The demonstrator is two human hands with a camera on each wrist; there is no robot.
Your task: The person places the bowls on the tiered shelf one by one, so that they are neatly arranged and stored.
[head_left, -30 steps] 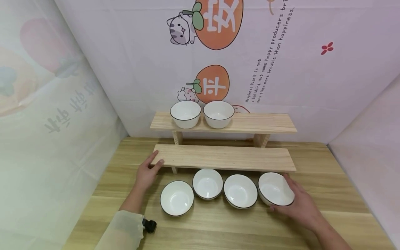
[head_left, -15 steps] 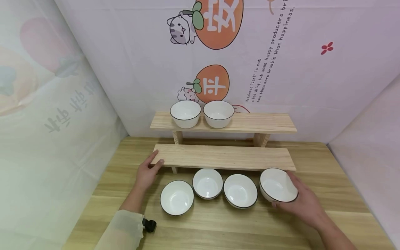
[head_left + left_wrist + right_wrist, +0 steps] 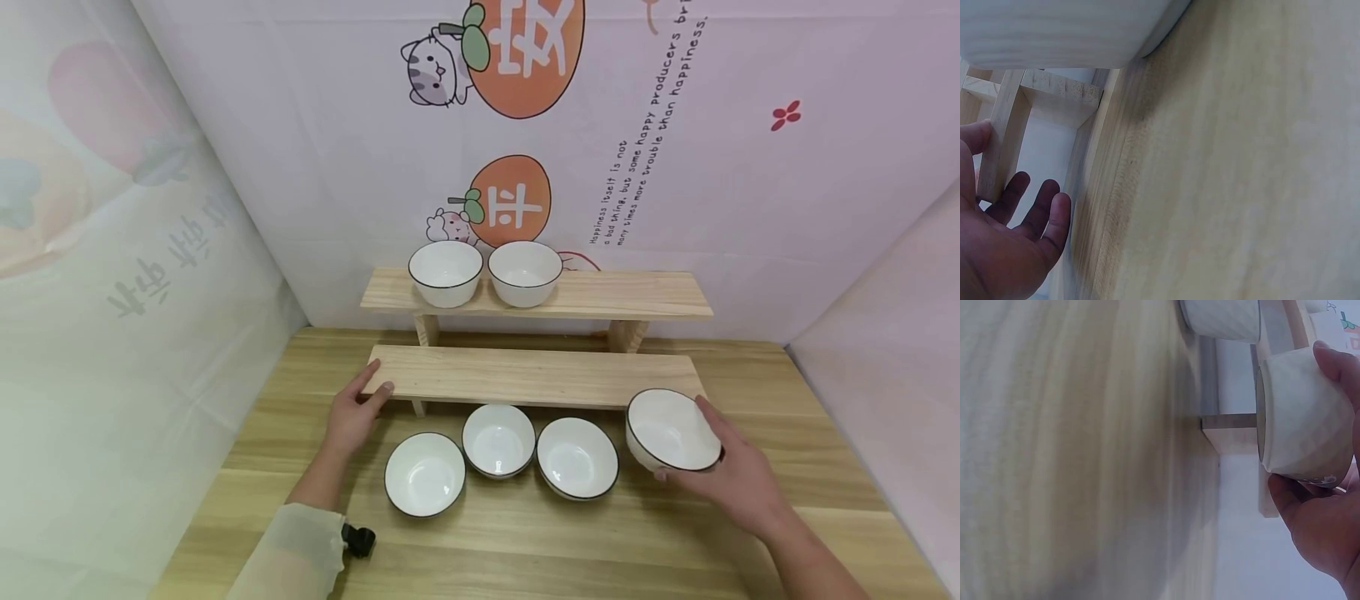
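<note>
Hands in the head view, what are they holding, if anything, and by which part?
The right hand holds a white bowl by its outer wall; the left hand holds the lower shelf by its left end.

A white bowl (image 3: 672,429) with a thin dark rim and faceted outer wall is raised off the bench (image 3: 540,558), mouth up, pinched at its side by the right hand (image 3: 738,483), near the right end of the lower board (image 3: 532,375). That pale wooden board lies level on its supports, its left end gripped by the left hand (image 3: 352,417), thumb above, fingers beneath. Three similar bowls (image 3: 577,458) stand upright on the bench before it.
</note>
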